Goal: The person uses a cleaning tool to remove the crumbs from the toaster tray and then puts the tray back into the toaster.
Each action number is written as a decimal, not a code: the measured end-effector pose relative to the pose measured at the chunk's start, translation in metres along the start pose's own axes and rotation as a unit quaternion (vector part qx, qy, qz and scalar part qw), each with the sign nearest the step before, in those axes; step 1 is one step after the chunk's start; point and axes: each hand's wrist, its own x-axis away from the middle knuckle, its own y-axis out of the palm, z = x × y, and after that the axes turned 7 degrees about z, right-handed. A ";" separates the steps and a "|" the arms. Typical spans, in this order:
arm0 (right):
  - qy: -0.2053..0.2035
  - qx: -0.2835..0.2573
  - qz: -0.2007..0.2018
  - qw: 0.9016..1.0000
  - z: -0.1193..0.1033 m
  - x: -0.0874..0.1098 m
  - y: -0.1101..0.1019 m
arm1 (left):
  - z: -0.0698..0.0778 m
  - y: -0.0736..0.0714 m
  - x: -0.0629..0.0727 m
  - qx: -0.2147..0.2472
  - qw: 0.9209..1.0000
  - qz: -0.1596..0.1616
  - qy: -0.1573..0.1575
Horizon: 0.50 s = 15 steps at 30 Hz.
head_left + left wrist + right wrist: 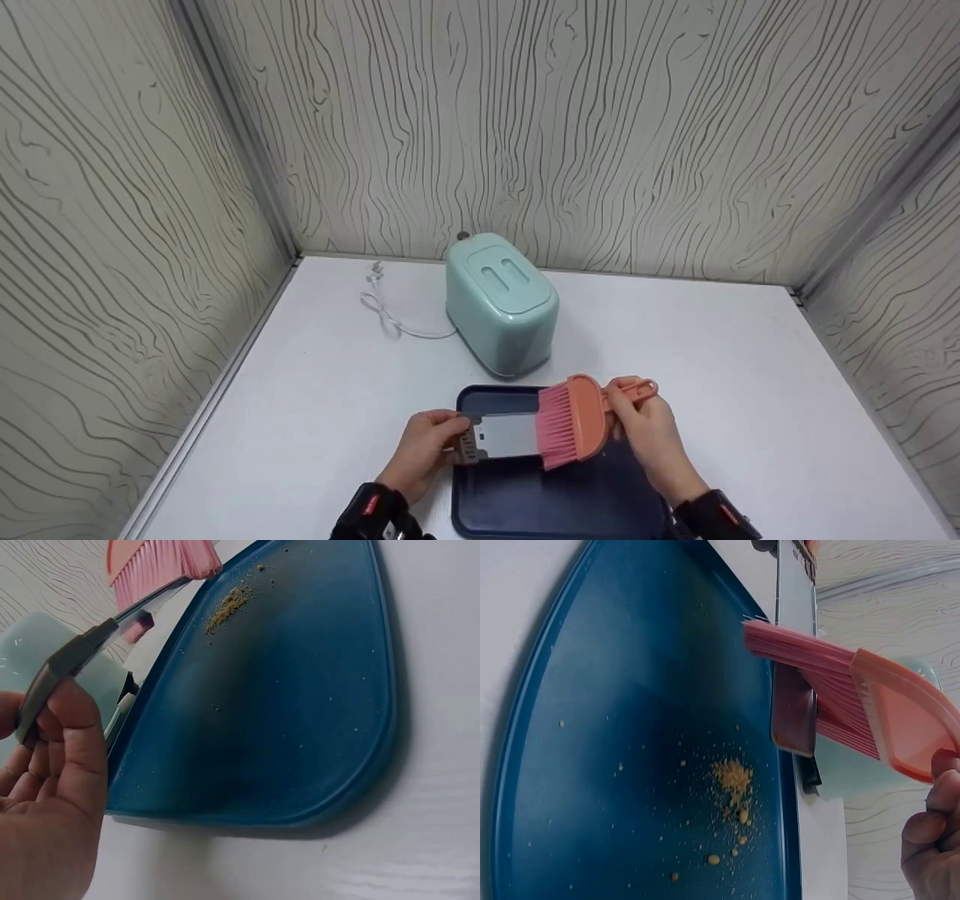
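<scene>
Above the dark blue tray (559, 499), my left hand (429, 448) pinches the grey end of a toaster crumb tray (510, 435), a flat metal plate. My right hand (646, 420) grips the handle of an orange brush (589, 416). Its pink bristles (810, 656) lie across the metal plate, overlapping its far part. In the right wrist view the plate's end tilts over the tray's edge. A small pile of tan crumbs (733, 778) lies on the blue tray, with finer specks scattered around it.
A mint-green toaster (501, 307) stands behind the blue tray on the white table (322, 420). Its white cord (409, 328) and plug lie to its left. Patterned panels (525, 135) enclose the table at the back and both sides.
</scene>
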 end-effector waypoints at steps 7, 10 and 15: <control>0.021 0.027 0.035 0.999 0.007 -0.001 -0.017 | 0.001 -0.003 0.001 -0.010 1.000 0.013 0.000; 0.025 0.039 0.045 0.998 0.010 -0.001 -0.022 | 0.001 -0.004 0.002 -0.001 1.000 0.005 0.005; 0.034 0.040 0.052 0.997 0.013 -0.001 -0.029 | 0.003 -0.002 0.003 0.007 1.000 -0.005 0.010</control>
